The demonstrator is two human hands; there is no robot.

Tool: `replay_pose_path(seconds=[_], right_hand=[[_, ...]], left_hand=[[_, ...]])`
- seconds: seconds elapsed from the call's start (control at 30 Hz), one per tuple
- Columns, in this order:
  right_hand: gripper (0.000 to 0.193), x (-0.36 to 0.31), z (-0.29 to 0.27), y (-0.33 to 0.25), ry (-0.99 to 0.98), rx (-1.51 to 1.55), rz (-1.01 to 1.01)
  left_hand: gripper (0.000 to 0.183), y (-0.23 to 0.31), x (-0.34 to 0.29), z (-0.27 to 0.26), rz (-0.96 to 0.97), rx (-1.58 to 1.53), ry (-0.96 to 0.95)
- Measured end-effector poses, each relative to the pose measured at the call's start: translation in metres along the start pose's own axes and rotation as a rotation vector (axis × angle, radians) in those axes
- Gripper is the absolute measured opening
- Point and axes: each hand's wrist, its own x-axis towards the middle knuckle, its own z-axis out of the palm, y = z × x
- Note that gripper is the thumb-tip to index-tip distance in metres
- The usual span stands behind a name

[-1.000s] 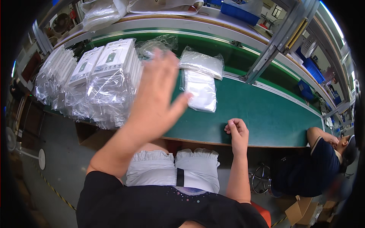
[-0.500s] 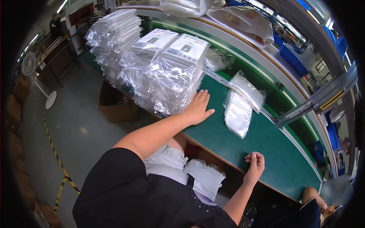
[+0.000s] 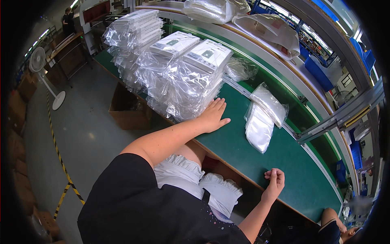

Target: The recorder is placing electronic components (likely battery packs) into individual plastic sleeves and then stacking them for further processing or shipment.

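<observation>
My left hand [image 3: 212,116] lies flat on the green worktable [image 3: 235,151], fingers spread, right beside a stack of white boxes in clear plastic bags [image 3: 195,87]. Its fingertips are at the stack's lower right side; whether they touch it I cannot tell. Two piles of these boxes show white printed tops, and a taller bagged pile [image 3: 136,28] stands behind them to the left. My right hand [image 3: 275,182] rests at the table's front edge with fingers curled in and no object showing in it. Between my hands, farther back, lie two bundles of flat clear bags [image 3: 260,128].
A crumpled clear bag [image 3: 239,69] lies behind the stack. Above the table's back runs a shelf with plastic-wrapped packs [image 3: 217,10] and a blue bin [image 3: 318,73]. An open carton [image 3: 130,110] stands below the front edge. Another person's arm [image 3: 331,215] is at the lower right.
The whole view has shifted slightly, so the table and stacks appear a little lower and farther right. Both hands keep their places and poses on the table.
</observation>
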Motion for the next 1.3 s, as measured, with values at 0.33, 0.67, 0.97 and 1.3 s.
replay_pose_path(seconds=[0.33,0.67,0.97,1.3], right_hand=[[0.040,0.011,0.002,-0.005,0.022,0.176,0.134],[0.095,-0.001,0.121,-0.056,-0.523,0.377,0.396],[0.126,0.059,0.246,-0.065,-0.628,0.214,0.575],[0.060,0.071,0.300,-0.084,-0.606,0.173,0.601]], left_hand=[[0.056,0.016,-0.054,-0.036,0.207,-0.276,-0.104],[0.029,-0.070,-0.139,-0.145,-0.500,-0.985,0.841],[0.049,-0.159,-0.073,-0.151,-0.698,-1.683,0.224],[0.051,-0.242,0.000,-0.127,-0.527,-1.657,0.146]])
